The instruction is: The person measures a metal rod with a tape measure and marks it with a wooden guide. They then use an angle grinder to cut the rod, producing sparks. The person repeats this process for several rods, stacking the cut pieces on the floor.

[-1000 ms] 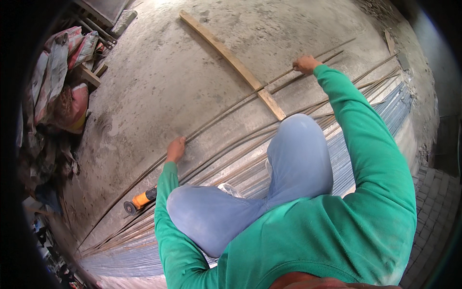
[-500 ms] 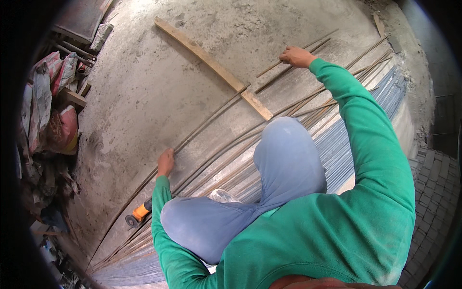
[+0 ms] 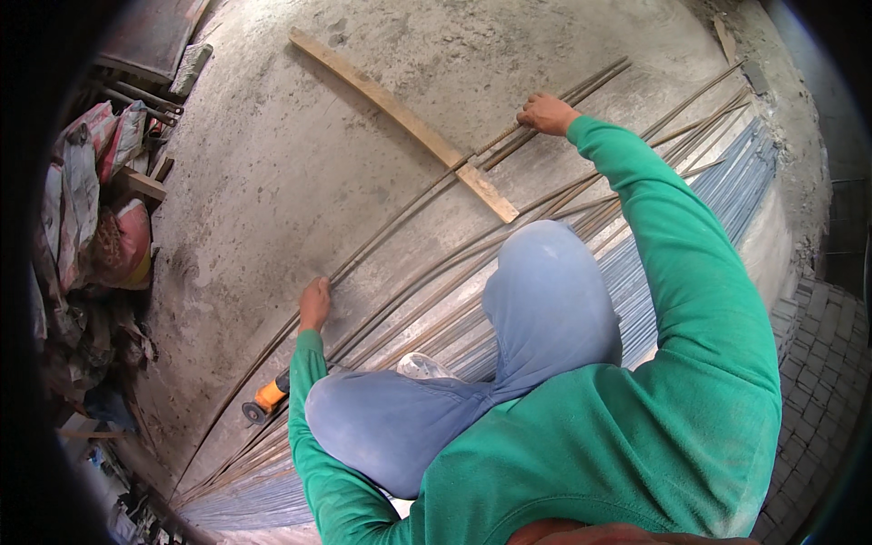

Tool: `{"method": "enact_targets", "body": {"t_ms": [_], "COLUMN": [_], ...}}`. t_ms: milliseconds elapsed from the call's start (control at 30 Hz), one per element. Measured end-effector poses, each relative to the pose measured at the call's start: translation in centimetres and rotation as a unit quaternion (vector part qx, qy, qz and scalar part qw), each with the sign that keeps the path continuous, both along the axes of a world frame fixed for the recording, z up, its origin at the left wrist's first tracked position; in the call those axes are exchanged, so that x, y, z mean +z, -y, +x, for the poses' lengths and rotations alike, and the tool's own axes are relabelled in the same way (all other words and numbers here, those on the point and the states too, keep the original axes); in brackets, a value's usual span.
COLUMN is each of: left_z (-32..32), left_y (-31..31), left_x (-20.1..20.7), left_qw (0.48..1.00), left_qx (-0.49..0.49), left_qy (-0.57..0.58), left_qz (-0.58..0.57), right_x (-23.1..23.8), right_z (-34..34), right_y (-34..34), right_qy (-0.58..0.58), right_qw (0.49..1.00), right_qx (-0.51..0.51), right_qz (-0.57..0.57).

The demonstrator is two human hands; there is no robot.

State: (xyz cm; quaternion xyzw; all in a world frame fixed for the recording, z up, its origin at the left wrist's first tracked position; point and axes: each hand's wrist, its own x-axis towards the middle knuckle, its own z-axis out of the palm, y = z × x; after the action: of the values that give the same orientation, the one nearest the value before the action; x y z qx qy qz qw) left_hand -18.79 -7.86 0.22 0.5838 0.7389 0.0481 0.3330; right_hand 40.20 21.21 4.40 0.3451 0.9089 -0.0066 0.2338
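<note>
My left hand (image 3: pixel 315 304) is closed around a long, thin steel bar (image 3: pixel 391 221) that curves across the concrete floor. Its far end rests over a wooden plank (image 3: pixel 381 100). Out to the right, my right hand (image 3: pixel 548 114) pinches a shorter steel rod (image 3: pixel 592 84) from above. The rod's near end meets or overlaps the long bar's end by the plank; whether they touch, I cannot tell. A dark line runs close along the rod, perhaps its shadow. An orange angle grinder (image 3: pixel 271 396) lies beside my left forearm.
Several brown bars (image 3: pixel 436 268) and a bundle of grey bars (image 3: pixel 727 186) run under and beside my bent legs. Crumpled sacks (image 3: pixel 123 236) and scrap wood are piled at the left. Paving blocks (image 3: pixel 813 372) show at the right edge.
My right hand has shifted slightly left and down with the short rod, bringing its near end to the long bar's end at the plank. My left hand has hardly moved.
</note>
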Motion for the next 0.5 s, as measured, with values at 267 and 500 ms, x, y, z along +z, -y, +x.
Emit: {"method": "enact_targets", "body": {"t_ms": [267,500], "left_z": [-0.3,-0.4], "left_y": [-0.1,-0.6], "left_x": [-0.8,-0.5], "left_qw": [1.0,0.999], "left_qx": [0.002,-0.015], "left_qy": [0.011,-0.003], "left_qz": [-0.015,-0.033], "right_x": [-1.6,-1.9], "right_z": [1.1,0.3], "right_y": [0.7,1.0], "right_qy": [-0.03,-0.03], "right_qw": [0.999,0.999], "right_qx": [-0.034,-0.045], "right_qz": [0.002,0.008]}}
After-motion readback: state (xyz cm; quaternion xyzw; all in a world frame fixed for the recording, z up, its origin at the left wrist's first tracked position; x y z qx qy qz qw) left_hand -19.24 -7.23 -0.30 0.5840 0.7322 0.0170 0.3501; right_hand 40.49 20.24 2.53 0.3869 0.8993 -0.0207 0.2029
